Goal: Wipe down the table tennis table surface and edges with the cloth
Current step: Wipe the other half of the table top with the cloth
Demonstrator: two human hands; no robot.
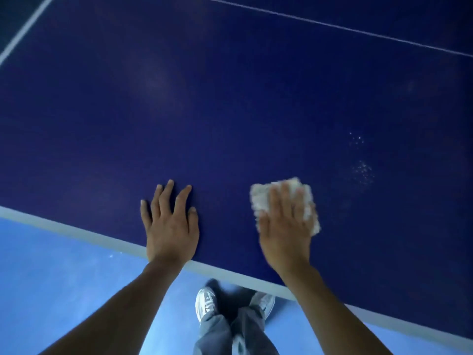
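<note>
A person leans over the near edge of a dark blue table tennis worktop [230, 111], grey trousers and 2 white trainers [206, 302] showing on the pale blue floor [64, 278] below. The pale grey-white edge band [76, 230] runs diagonally across the foreground, from lower right up to the left.

The left hand [170, 221] lies flat and empty just inside that band, fingers spread, palm down on the matt surface, apparently bracing the body. Beside it, apart, the right hand [285, 226] presses flat on a crumpled whitish cloth [261, 198], fingers extended over the fabric rather than curled round it. The cloth, soft and nubbly, shows beyond the fingertips and along the hand's right side; motion blur on hand and cloth suggests a stroke is under way.

The move ahead probably turns on the 2 clusters of pale specks [363, 171], perhaps droplets or dust, lying ahead and to the right of the cloth, near but not touching it. The right hand is the closer to them, so a sweep forward and rightward looks likely.

Farther off, faint cloudy smears [153, 80] mark the blue top at left. A thin white centre line [332, 25] crosses the distance, and a broader white boundary line [25, 30] angles away at upper left. Much of the surface, and the edges, seem yet to be wiped.
</note>
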